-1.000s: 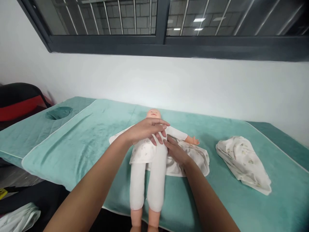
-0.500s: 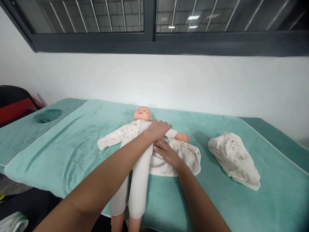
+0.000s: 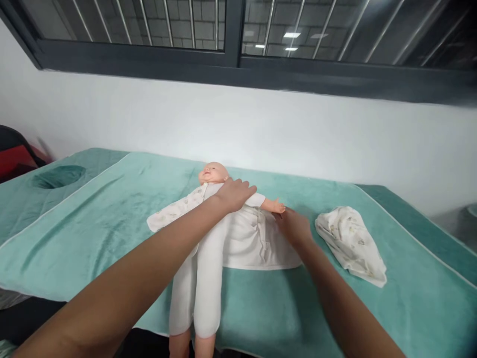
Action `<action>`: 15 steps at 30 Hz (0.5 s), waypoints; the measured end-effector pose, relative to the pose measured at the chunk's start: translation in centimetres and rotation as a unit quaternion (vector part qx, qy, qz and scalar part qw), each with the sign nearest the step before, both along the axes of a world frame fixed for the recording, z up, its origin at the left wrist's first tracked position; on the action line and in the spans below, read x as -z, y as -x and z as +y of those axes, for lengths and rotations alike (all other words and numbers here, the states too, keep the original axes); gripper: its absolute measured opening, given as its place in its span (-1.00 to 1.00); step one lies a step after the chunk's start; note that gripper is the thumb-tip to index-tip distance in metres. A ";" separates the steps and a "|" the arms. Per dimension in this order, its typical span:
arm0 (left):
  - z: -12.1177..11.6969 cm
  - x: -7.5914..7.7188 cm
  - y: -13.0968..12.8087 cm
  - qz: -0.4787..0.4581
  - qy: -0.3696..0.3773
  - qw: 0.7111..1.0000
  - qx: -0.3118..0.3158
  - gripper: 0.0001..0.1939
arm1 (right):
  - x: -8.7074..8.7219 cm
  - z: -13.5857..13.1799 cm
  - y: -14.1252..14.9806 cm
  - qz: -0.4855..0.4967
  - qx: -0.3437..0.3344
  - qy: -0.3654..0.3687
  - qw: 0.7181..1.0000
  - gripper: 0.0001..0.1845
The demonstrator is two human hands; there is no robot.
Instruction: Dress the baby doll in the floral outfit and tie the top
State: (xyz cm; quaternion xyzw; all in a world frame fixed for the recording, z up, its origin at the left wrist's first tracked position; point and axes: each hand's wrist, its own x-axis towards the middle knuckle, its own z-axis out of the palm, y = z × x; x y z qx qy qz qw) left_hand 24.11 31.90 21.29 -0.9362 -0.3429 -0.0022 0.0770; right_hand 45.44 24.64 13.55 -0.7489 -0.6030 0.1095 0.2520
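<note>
A bald baby doll [image 3: 214,172] lies on its back with its head toward the wall, in white leggings [image 3: 207,293]. A white printed baby top [image 3: 182,208] covers its arm on the picture's left. The other half of the top spreads flat beside the body, its plain white inside up. My left hand [image 3: 237,195] is closed over the doll's shoulder and upper arm on the picture's right. Close to the doll's bare hand [image 3: 274,205], my right hand [image 3: 294,226] is closed at the spread cloth's upper edge; its fingertips are partly hidden.
A crumpled printed white cloth [image 3: 352,243] lies to the right on the green bed cover [image 3: 253,308]. At the left, the bed has a round hole [image 3: 59,177]. Behind stands a white wall below a dark window frame [image 3: 149,64]. Something red and black [image 3: 17,156] is far left.
My right hand has moved right, from the doll's side to near its bare hand. The loose half of the top now lies more opened out. My left hand stays on the shoulder; the doll's head has turned left.
</note>
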 end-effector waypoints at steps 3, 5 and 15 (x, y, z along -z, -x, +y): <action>-0.1 -0.4 0.7 0.004 0.003 1.000 0.000 -0.65 | -2.0 0.7 -2.0 0.043 0.013 0.002 0.999 -0.73; -0.1 -0.6 0.9 0.002 0.012 1.000 -0.006 -0.68 | -3.8 0.8 -3.0 0.116 0.008 -0.002 0.993 -0.65; 0.2 2.9 -2.5 -0.192 0.106 0.970 -0.101 -0.73 | -11.2 0.8 3.8 0.507 -0.097 -0.003 0.857 -0.62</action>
